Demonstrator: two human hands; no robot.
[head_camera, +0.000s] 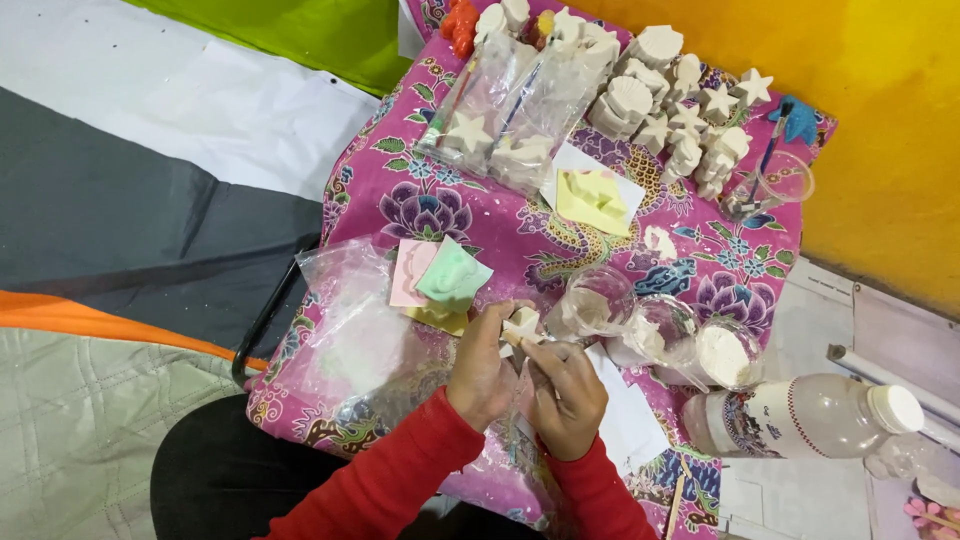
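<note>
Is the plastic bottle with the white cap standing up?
No, the clear plastic bottle with the white cap lies on its side.

Both red-sleeved arms meet at the table's near edge, left hand (483, 368) and right hand (566, 395) curled, fingertips pinched together.

Floral pink tablecloth (480, 215), plaster figures (680, 125), clear cups (660, 335), plastic bags (350, 330)
</note>
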